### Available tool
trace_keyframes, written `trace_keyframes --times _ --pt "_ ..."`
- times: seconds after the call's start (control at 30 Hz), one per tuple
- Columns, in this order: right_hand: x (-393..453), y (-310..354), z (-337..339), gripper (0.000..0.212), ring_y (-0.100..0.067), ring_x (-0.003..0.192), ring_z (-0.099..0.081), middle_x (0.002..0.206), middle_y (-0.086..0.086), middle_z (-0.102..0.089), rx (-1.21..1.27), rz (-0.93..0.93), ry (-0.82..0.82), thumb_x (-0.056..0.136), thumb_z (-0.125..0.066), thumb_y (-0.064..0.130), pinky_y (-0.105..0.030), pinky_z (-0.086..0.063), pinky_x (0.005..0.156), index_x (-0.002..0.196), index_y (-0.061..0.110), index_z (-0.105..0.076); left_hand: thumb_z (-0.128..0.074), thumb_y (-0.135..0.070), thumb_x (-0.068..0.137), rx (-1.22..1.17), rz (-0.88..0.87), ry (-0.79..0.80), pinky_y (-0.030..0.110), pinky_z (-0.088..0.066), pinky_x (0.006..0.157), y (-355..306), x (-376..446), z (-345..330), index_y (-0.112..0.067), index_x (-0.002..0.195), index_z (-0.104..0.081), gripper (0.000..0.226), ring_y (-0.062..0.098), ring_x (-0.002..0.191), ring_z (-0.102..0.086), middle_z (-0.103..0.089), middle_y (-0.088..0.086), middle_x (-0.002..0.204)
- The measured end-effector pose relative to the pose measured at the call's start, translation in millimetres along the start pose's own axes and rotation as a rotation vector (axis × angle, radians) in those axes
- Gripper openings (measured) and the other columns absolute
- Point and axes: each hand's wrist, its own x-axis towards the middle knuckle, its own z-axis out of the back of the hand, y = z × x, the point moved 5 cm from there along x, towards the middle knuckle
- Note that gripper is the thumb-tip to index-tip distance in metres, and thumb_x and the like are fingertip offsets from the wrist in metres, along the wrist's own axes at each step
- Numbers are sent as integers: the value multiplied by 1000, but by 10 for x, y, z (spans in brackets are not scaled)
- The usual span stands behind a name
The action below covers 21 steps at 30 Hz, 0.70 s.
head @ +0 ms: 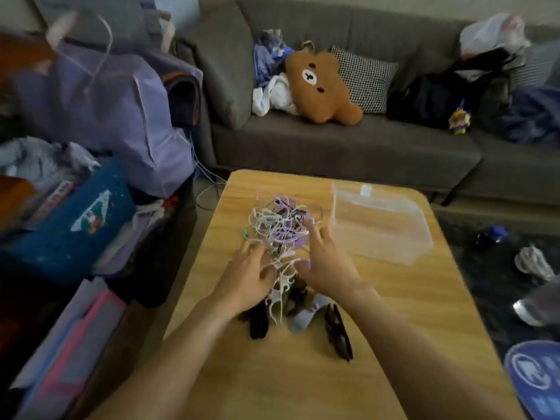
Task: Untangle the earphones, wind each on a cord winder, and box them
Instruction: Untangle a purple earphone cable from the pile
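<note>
Counter (378,313), wooden, carries everything for this step. Box (378,225), clear plastic and lying open, sits on the far right, just beside the tangle. Tangle (281,228) of white, lilac and green earphone cords lies at the counter's middle, still knotted. Winders (280,295), white, dark and grey, are heaped on its near side. Left hand (248,277): grip open, fingers spread, resting at the near left edge of the tangle and touching the cords. Right hand (325,259): grip open likewise, fingertips at the tangle's right edge. Nothing is pinched yet. To do this well, spread the heap flat, find one earbud or plug end, and feed it back through loops; pulling hard would likely tighten knots.
</note>
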Motion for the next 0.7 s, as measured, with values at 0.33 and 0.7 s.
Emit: trace_keyframes --times 0.33,0.7 --pt "18 -58 -330 28 -22 95 -62 117 -7 -54 306 -67 -340 98 -58 40 -38 -52 90 115 19 -67 -55 -31 101 -214 -139 -228 10 -38 74 293 -315 -235 -21 104 -65 14 6 96 -57 -58 -10 98" --pt "-80 340 100 21 -17 91 -54 92 3 -53 457 97 -527 99 -59 32 -33 -47 83 97 17 -74 -68 -15 91 -242 -268 -437 30 -43 106 -113 -198 188 -17 134 -51 47 14 124 -49 -54 -1 131"
